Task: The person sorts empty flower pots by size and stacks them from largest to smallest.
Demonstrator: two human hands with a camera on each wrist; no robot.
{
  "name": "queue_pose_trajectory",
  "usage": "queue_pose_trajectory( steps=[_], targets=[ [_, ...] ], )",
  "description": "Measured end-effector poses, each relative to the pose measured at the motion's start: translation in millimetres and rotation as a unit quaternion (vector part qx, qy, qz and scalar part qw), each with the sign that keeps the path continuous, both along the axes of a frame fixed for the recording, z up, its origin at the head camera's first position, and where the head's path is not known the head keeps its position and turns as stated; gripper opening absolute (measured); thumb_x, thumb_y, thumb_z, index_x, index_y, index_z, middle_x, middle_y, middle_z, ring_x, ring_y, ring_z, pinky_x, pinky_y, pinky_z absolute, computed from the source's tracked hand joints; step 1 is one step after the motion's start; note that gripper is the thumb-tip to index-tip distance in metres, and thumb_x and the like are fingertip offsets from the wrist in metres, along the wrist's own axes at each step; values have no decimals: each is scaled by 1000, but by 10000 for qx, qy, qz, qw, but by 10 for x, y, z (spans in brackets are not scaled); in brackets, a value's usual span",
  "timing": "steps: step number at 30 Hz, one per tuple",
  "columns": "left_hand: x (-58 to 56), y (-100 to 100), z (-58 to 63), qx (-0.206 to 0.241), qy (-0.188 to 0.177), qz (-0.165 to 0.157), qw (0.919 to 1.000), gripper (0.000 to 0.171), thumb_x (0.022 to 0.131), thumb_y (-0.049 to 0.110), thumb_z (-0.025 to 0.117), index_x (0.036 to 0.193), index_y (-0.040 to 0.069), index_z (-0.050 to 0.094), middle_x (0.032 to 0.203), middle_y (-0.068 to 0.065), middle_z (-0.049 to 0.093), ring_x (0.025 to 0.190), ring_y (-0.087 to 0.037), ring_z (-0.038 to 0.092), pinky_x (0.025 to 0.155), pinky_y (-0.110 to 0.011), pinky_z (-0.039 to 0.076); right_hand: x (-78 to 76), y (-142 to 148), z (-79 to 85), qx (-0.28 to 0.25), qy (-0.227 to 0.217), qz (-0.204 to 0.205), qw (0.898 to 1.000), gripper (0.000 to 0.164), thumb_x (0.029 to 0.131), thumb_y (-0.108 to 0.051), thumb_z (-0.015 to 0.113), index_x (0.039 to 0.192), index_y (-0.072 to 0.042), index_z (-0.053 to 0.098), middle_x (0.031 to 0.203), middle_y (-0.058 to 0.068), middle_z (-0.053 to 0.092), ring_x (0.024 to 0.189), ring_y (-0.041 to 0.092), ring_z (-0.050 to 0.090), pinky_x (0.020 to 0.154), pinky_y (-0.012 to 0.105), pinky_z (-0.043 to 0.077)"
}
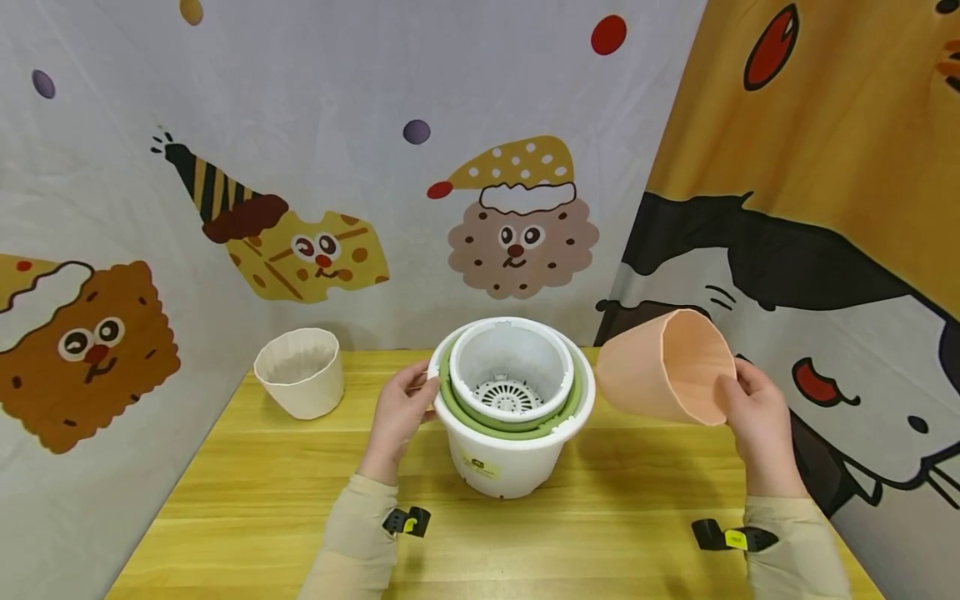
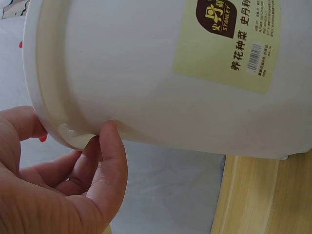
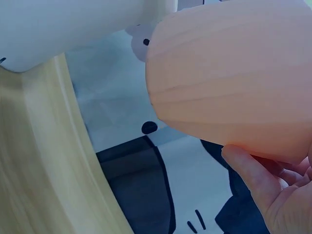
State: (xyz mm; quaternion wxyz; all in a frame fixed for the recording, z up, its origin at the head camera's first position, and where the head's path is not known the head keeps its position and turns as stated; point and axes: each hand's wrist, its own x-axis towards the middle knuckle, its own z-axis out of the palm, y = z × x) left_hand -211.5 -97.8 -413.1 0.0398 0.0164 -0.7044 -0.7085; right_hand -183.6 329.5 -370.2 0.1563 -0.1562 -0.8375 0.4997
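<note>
We find a white pot (image 1: 517, 460) and a peach pot (image 1: 633, 375) each pinched at the rim

We see the left hand (image 1: 396, 421) in a narrow pinch on the white pot's rim, at its left side; we cannot tell whether that pot's base touches the table (image 1: 247, 492). Nested inside are a green pot (image 1: 512, 431) and, within that, an inner pot (image 1: 513, 357), white with a slotted bottom. A yellow label (image 1: 482, 468) faces us from the outer wall.

The right hand (image 1: 759, 425) pinches the peach pot, tipped on its side with its mouth towards that hand. Its base is close beside the white pot's rim; we cannot tell whether they touch. At the table's far left stands a cream pot (image 1: 302, 396), near the printed cloth (image 1: 322, 92).
</note>
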Motion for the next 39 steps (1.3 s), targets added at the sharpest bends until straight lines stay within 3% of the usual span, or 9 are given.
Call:
queue_pose_trajectory(
  steps=[9,13,16,26,39],
  targets=[
    [9,-2,17,0,16,-37,10000,45,97,9,62,138,-4,53,121,-23,61,93,-21,63,70,-31,60,-10,-40,138,-53,135,56,9999,52,104,-26,41,148,3,40,126,23,53,74,-2,58,63,13,55],
    [6,-2,16,13,-11,-26,10000,44,97,9,61,138,-4,53,121,-23,61,93,-21,63,70,-30,60,-32,-35,199,-146,419,152,9989,50,103,-21,43,145,7,42,102,4,61,70,0,60,61,14,55],
    [0,-3,8,-14,-32,4,10000,44,96,8,61,138,-3,54,120,-22,61,93,-22,63,69,-29,60,-31,-41,260,-295,577,148,9978,48,102,-18,44,142,8,45,86,-12,58,66,2,62,58,16,56],
    [2,-1,27,16,-124,31,9999,44,96,9,61,138,-1,54,120,-20,62,95,-23,63,70,-31,60,-24,-148,415,-1032,992,380,9890,45,101,-15,51,140,8,47,88,-10,63,65,3,65,59,15,56],
    [6,-4,22,-39,-65,26,10000,43,96,9,61,137,-3,54,120,-22,61,94,-23,63,72,-34,61,-31,-371,619,-1093,1275,727,9831,44,102,-18,54,140,4,51,96,-6,62,70,2,65,64,14,56]
  ],
)
